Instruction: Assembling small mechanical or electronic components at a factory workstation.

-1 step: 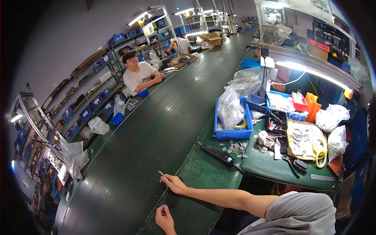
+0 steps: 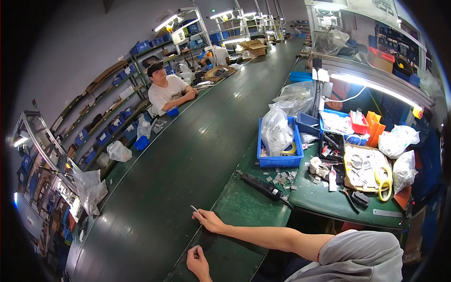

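My right hand (image 2: 210,221) reaches over the near edge of the dark conveyor belt (image 2: 155,188). Its fingers pinch a slim, pale stick (image 2: 193,207) whose tip points up and left; its kind is too small to tell. Nearer to me, my left hand (image 2: 198,264) rests at the belt's edge in a loose fist, with nothing showing in it. Beyond my right forearm, a black electric screwdriver (image 2: 260,185) lies on the green bench (image 2: 249,211). Small grey metal pieces (image 2: 283,177) are scattered beside it.
A blue bin (image 2: 280,161) with plastic bags stands on the bench. Farther right are a cardboard tray (image 2: 364,187), yellow tape rolls (image 2: 384,182), pliers (image 2: 350,201) and a steel ruler (image 2: 387,213). Across the belt, a person (image 2: 167,94) leans on its far edge near shelves.
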A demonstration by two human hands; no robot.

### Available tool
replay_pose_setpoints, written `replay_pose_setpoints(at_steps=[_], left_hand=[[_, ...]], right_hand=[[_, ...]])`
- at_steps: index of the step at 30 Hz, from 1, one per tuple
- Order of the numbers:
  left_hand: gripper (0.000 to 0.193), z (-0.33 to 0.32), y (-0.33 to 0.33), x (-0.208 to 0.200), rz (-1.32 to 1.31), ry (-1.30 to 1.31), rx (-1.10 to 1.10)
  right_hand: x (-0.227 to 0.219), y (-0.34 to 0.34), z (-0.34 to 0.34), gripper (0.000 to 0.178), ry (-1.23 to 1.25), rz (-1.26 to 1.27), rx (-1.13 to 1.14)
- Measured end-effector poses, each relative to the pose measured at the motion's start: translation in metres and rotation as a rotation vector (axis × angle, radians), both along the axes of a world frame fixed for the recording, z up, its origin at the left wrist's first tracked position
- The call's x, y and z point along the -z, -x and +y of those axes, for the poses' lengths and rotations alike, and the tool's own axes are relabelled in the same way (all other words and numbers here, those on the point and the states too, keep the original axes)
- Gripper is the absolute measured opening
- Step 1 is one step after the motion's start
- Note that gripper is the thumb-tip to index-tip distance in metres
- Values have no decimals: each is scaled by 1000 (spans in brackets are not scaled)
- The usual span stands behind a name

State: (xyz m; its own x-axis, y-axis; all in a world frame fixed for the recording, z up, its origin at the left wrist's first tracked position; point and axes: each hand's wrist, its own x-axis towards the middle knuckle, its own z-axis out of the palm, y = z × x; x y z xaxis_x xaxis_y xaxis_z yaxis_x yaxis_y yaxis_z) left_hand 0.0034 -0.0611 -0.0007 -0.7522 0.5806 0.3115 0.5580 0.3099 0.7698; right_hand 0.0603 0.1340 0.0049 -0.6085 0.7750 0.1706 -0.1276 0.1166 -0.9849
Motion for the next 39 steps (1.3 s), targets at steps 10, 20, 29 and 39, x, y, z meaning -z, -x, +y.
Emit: replay_pose_setpoints(at_steps=[10,20,29,39], left_hand=[[14,-1,2,0,13,-10,15],[18,-5,3,2,-2,-10,38],[15,-7,3,2,23,-22,46],[14,-7,3,1,39,-16,72]], right_hand=[[-6,-2,-3,41,-78,-60,13],[-4,0,-9,40,-209,-90,48],[0,-2,-25,30,-741,-291,-25],[5,7,-25,31,-899,-363,-56]])
